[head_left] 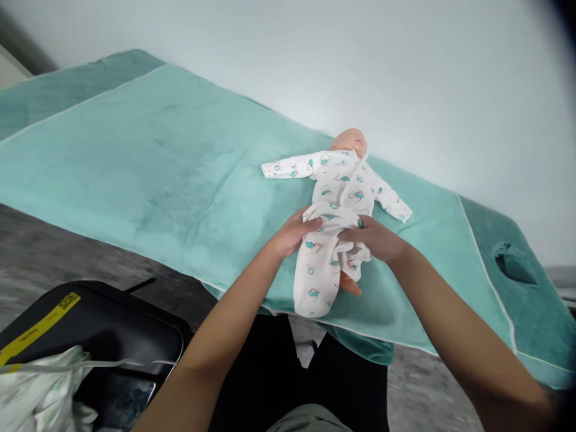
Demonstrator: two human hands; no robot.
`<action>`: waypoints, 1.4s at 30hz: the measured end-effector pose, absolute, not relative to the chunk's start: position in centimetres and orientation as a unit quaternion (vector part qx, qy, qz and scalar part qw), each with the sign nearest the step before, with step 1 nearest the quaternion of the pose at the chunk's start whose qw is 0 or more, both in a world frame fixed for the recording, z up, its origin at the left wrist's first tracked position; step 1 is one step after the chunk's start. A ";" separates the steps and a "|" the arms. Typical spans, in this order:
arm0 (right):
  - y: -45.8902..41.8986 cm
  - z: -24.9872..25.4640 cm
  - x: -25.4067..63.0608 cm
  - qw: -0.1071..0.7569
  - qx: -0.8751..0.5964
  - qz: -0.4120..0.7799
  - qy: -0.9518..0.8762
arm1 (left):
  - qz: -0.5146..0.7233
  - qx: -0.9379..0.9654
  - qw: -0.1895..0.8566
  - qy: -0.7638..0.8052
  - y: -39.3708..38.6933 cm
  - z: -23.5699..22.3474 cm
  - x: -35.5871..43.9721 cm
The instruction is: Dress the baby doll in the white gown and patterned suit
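Observation:
A baby doll (351,141) lies on its back on a green-covered bed, its head by the wall. It wears a white long-sleeved baby top (344,180) with a teal and pink print, the sleeves spread to both sides. My left hand (294,233) grips the left side of matching white baby pants (315,282) at the doll's waist, thumb on top. My right hand (377,238) pinches bunched cloth of the pants on the other side. One pant leg hangs straight toward me; the other is gathered up, and a bare doll foot (351,284) shows below it.
The green bed cover (180,150) meets a white wall (315,60) at the back. A face hole (515,264) opens at the right end. At lower left stands a black chair (121,312) with a phone (119,396), a cable and printed cloth (40,390).

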State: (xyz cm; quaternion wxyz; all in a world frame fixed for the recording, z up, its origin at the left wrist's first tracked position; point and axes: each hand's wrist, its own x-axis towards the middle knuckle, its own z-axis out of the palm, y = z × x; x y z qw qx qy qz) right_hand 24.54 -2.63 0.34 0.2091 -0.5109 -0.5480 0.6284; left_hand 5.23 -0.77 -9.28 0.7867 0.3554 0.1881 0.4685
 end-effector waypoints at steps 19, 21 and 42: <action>-3.2 1.7 25.9 0.060 -0.472 0.561 -0.677 | 0.525 0.453 0.649 0.313 -4.1 -8.4 6.3; -3.4 1.1 26.3 0.153 -0.483 0.570 -0.646 | 0.533 0.466 0.617 0.345 -6.3 -7.7 7.1; -6.3 0.5 28.6 0.077 -0.474 0.547 -0.685 | 0.558 0.397 0.548 0.482 -11.9 -4.9 9.7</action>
